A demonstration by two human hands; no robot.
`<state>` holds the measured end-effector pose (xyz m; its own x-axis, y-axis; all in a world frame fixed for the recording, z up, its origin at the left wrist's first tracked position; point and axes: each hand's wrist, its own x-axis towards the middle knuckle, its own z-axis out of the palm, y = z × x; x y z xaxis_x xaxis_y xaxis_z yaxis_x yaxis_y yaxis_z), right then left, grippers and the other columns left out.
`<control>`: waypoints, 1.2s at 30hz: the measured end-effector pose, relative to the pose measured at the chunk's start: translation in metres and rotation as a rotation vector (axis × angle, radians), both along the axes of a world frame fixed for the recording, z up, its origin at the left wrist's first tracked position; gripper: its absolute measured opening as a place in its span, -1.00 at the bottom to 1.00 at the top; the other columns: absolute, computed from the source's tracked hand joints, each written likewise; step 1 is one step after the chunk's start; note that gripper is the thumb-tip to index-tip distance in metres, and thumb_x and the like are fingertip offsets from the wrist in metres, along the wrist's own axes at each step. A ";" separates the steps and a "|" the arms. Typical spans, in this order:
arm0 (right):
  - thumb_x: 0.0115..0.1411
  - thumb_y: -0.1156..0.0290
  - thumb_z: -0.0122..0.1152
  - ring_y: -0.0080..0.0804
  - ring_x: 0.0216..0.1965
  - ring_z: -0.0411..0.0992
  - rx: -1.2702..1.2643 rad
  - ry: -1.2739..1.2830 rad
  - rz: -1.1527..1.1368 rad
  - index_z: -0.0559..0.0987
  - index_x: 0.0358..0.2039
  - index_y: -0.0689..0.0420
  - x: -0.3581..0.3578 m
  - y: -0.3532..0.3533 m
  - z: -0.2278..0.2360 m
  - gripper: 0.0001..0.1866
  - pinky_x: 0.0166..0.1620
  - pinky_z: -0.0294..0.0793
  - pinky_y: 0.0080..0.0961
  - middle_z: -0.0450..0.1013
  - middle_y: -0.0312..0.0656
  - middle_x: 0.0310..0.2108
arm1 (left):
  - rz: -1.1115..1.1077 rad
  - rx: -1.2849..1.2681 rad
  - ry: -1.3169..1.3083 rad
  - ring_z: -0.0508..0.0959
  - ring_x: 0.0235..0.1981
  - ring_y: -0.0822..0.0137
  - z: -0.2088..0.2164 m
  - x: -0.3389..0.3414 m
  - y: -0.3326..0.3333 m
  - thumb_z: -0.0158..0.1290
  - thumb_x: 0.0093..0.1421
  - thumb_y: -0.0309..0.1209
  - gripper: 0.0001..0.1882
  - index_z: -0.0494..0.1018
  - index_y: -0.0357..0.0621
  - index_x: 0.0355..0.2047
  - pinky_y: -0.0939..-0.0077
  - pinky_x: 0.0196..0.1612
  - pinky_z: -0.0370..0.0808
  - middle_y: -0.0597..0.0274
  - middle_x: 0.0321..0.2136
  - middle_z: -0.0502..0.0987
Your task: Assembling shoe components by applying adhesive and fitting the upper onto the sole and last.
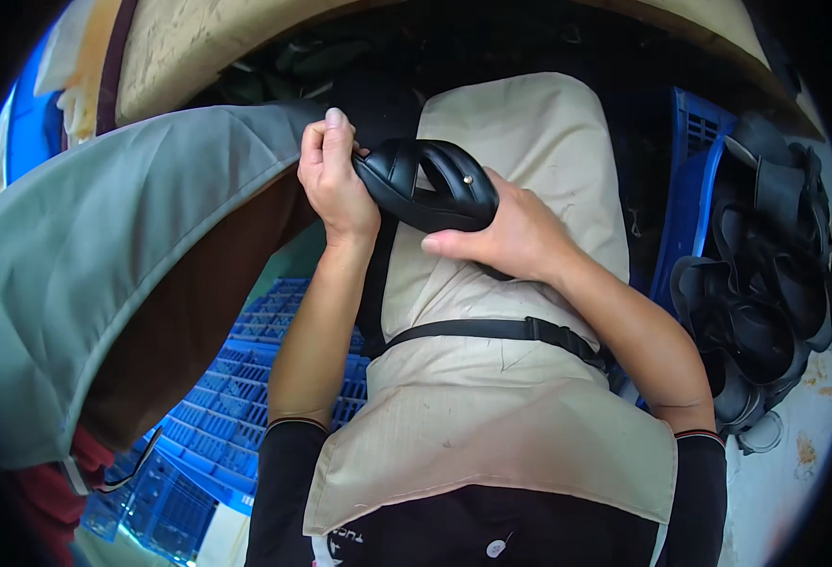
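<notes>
A glossy black sandal (399, 197) with wide padded straps, gaps between them and a small metallic stud is held up in front of my lap. My left hand (340, 184) is closed on its left end, thumb pointing up. Around its right end my right hand (518, 227) is wrapped, with the thumb along the near side. Most of the fingers of my right hand are hidden behind the sandal. Under it lies a beige apron (529, 123) covering my lap, with a black buckled strap (472, 329) across the waist.
To the right, several black shoes (765, 283) lie piled beside a blue plastic crate (685, 208). Blue slatted crates (236, 397) stand low on the left. A grey cloth (142, 208) drapes at the left, next to another person's red clothing (52, 501). A worn beige edge (208, 47) curves across the top.
</notes>
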<state>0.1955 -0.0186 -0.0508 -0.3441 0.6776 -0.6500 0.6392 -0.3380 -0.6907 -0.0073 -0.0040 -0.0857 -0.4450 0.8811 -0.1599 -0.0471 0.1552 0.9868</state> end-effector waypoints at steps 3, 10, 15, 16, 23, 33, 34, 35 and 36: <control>-0.02 -0.02 0.53 -0.25 -0.21 0.56 0.019 0.015 -0.046 0.57 0.00 0.21 0.027 -0.003 0.003 -0.30 -0.05 0.50 -0.40 0.62 -0.13 -0.20 | -0.032 0.030 -0.092 0.44 -0.33 0.44 0.014 0.028 0.015 0.06 0.37 -0.27 -0.77 0.48 -0.21 -0.23 0.56 -0.18 0.41 0.23 -0.31 0.51; -0.06 -0.09 0.55 -0.13 -0.21 0.59 0.073 0.238 -0.317 0.56 -0.04 0.23 0.076 -0.016 0.010 -0.25 -0.05 0.53 -0.32 0.62 -0.06 -0.24 | -0.278 0.153 0.190 0.50 -0.18 0.39 0.067 0.100 0.013 0.12 0.35 -0.32 -0.65 0.49 -0.23 0.06 0.49 -0.07 0.45 0.19 -0.08 0.49; -0.01 0.06 0.55 -0.24 -0.18 0.55 0.067 0.270 -0.368 0.57 0.00 0.21 0.099 -0.027 0.035 -0.34 -0.01 0.49 -0.39 0.62 -0.12 -0.18 | -0.313 0.072 0.106 0.50 -0.11 0.35 0.081 0.121 0.025 0.20 0.29 -0.36 -0.60 0.49 -0.19 0.11 0.42 -0.02 0.46 0.19 -0.03 0.49; 0.00 0.10 0.55 -0.27 -0.17 0.54 0.060 0.265 -0.369 0.57 0.02 0.21 0.103 -0.030 0.041 -0.36 0.00 0.48 -0.42 0.61 -0.15 -0.16 | -0.295 0.032 0.013 0.50 -0.09 0.33 0.084 0.123 0.026 0.22 0.27 -0.38 -0.59 0.50 -0.18 0.11 0.40 -0.01 0.46 0.19 -0.02 0.49; 0.09 0.12 0.46 -0.33 -0.24 0.52 0.170 0.447 -0.498 0.60 -0.06 0.26 0.133 -0.051 0.057 -0.47 -0.06 0.48 -0.43 0.61 -0.15 -0.22 | -0.253 0.069 0.058 0.50 -0.05 0.25 0.113 0.163 0.018 0.25 0.23 -0.37 -0.58 0.51 -0.19 0.08 0.37 0.04 0.45 0.14 -0.02 0.52; 0.04 0.39 0.47 -0.32 -0.24 0.56 0.145 0.513 -0.598 0.60 0.02 0.31 0.121 -0.127 0.117 -0.49 -0.08 0.57 -0.42 0.63 -0.10 -0.16 | -0.267 0.406 0.465 0.51 -0.04 0.12 0.175 0.181 -0.032 0.22 0.04 -0.45 -0.55 0.51 -0.14 -0.01 0.31 0.08 0.45 0.12 -0.06 0.53; -0.01 0.40 0.49 -0.25 -0.22 0.57 0.086 0.533 -0.593 0.59 0.02 0.35 0.130 -0.147 0.133 -0.44 -0.08 0.58 -0.37 0.63 -0.05 -0.15 | -0.311 0.406 0.400 0.49 0.00 0.10 0.187 0.188 -0.042 0.22 0.06 -0.45 -0.52 0.50 -0.17 0.04 0.29 0.12 0.43 0.07 0.00 0.50; -0.05 0.40 0.50 -0.21 -0.23 0.57 0.204 0.477 -0.475 0.58 0.02 0.37 0.139 -0.165 0.138 -0.40 -0.09 0.58 -0.35 0.62 -0.02 -0.16 | -0.292 0.416 0.349 0.47 0.06 0.10 0.199 0.189 -0.052 0.25 0.08 -0.40 -0.40 0.42 -0.20 0.16 0.29 0.18 0.40 0.03 0.07 0.45; -0.08 0.39 0.52 -0.17 -0.22 0.56 0.176 0.263 -0.462 0.57 0.03 0.39 0.144 -0.176 0.163 -0.36 -0.08 0.57 -0.35 0.61 0.00 -0.16 | -0.368 0.434 0.261 0.44 0.11 0.14 0.211 0.189 -0.059 0.21 0.15 -0.38 -0.28 0.27 -0.21 0.31 0.34 0.21 0.36 0.02 0.14 0.41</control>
<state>0.3398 -0.1945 0.1119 -0.1209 0.8868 -0.4460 0.2504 -0.4075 -0.8782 0.1820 -0.0631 0.1254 -0.0764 0.9444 0.3198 0.1839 -0.3019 0.9354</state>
